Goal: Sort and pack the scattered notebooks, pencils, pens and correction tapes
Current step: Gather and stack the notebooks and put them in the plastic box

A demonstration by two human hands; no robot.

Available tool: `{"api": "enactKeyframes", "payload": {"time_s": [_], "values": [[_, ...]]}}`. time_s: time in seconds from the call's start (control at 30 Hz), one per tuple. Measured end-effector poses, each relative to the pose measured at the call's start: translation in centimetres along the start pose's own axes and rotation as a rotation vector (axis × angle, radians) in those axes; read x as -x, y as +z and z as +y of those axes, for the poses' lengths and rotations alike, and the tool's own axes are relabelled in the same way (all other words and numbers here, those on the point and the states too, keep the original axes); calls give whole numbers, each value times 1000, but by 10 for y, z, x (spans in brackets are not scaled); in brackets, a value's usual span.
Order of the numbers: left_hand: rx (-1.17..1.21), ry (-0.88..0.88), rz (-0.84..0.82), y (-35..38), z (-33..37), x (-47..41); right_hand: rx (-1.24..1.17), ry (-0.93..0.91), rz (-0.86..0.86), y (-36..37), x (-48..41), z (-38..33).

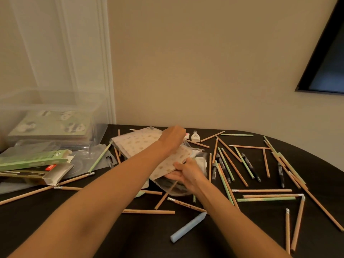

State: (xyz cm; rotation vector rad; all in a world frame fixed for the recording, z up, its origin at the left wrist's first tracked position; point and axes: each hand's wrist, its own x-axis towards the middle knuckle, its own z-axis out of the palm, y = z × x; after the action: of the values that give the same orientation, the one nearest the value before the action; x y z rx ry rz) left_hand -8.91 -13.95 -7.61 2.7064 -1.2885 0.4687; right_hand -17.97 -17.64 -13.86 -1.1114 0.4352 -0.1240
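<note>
Pencil (187,204) print blurred, nothing legible

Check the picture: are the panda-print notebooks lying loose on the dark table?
No, the panda-print notebooks sit stacked inside the clear plastic bin at the left.

Thirty-odd pencils (262,190), four black pens (250,166), two correction tapes (195,136), one patterned notebook (137,142), one blue stick (188,228), one clear box (50,101)

Beige wall (204,62) — dark window (329,71) — black table (130,237).
</note>
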Motion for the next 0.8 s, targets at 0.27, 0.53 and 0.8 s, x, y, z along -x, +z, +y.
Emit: {"api": "enactKeyframes", "payload": {"time_s": [0.27, 0.53, 0.8], "values": [[64, 54, -22, 2, 5, 7, -37, -76, 36, -7, -2, 3], [311, -102, -44, 5, -7, 36, -106, -122, 55, -7, 2, 6], [293, 63, 53, -17, -4, 37, -12, -242, 156, 26, -7, -8]]}}
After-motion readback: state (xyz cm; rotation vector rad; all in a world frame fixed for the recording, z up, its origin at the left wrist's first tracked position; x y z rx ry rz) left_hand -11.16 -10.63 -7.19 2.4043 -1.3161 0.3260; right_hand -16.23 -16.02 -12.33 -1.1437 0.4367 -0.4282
